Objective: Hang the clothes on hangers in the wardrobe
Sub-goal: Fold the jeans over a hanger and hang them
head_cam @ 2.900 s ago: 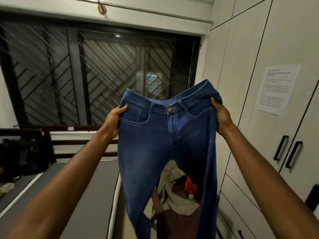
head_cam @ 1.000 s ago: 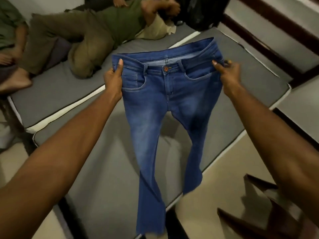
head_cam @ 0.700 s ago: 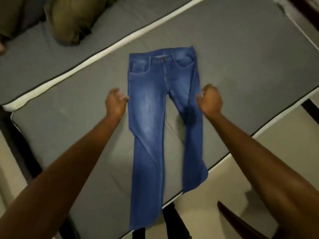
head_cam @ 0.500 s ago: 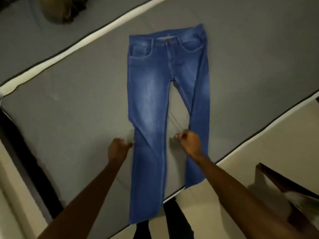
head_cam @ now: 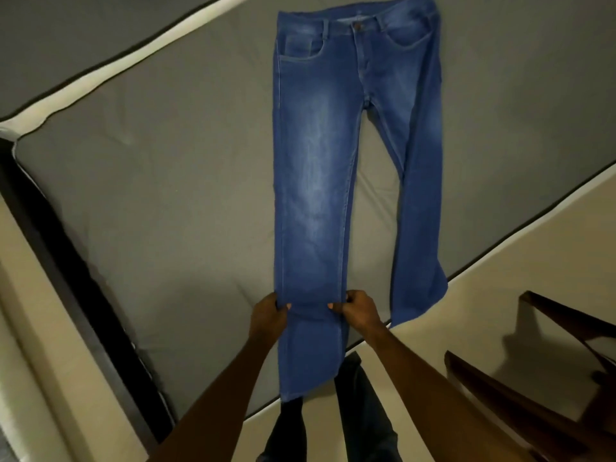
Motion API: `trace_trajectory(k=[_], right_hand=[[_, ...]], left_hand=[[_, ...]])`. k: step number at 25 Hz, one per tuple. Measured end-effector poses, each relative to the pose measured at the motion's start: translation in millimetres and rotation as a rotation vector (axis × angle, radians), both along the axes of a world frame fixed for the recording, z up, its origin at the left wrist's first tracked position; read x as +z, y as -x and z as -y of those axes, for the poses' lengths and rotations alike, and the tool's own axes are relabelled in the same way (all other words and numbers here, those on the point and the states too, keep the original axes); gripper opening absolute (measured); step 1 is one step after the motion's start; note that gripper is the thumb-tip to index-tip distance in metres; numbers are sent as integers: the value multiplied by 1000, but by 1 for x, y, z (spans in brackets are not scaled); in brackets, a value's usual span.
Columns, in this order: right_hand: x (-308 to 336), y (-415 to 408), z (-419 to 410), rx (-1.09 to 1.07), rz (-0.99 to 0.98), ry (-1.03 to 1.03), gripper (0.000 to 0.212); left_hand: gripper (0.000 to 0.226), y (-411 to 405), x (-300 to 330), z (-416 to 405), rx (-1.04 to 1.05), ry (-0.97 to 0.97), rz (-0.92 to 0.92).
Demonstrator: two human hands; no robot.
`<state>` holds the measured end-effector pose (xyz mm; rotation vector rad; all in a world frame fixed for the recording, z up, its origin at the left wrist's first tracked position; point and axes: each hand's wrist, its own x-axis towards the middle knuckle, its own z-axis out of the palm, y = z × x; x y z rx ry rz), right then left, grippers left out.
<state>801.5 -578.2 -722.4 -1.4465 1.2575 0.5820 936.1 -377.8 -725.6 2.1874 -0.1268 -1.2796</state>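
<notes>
- Looking straight down from the head cam, I can't see any hanger or wardrobe from here, just the jeans point(head_cam: 313, 181) spread front-up on the grey mattress point(head_cam: 150, 195).
- Top of the waistband is clipped by the upper frame edge, so I can't tell how far it runs past that.
- The dark wooden thing point(head_cam: 540, 395) at the lower right is cut off and dim, can't say what it is. My own legs in dark trousers point(head_cam: 363, 411) poke in at the bottom, partly behind the forearms.
- The jeans lie lengthwise, waist far from me, hems near me. The leg on the left side of the view runs right up to the near mattress edge; the other leg's hem hangs a bit over the edge toward the pale floor point(head_cam: 500, 278).
- Both hands are on that left-side leg, low down near the hem. Left hand point(head_cam: 268, 316) pinches its outer seam, right hand point(head_cam: 360, 311) pinches the inner seam, so the denim sits stretched flat between them.
- Fingers are curled closed on the fabric on both sides, thumbs lying on top of the denim, thumbnails pointing at each other. What the other fingers do underneath is hidden.
- Both arms come up from the bottom of the frame, reaching forward and converging, wrists low, close over the mattress.
</notes>
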Motion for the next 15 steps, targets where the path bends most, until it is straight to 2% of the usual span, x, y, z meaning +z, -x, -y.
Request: trace_trajectory(k=[2,3,5,8,11,13,15], right_hand=[[-2,15,-28,-173,57,-109,41],[1,23,-42,-239,119,-173,48],[11,38,-68,-286,215,-292,59],[16,59,-90,-338,201,-404,42],[25,60,-112,-437,221,-424,36],[33,52,-131,-517,255,-489,38],[33,45,-154,-423,197,-534,39]], left_hand=[[31,12,8,-20,255,56,-69],[27,18,9,-30,335,81,-146],[16,28,20,-45,251,81,-303],[34,43,17,-77,-100,45,-390],[28,36,21,-102,-92,83,-406],[40,21,26,-120,-34,78,-351],[47,6,31,-147,-66,1,-234]])
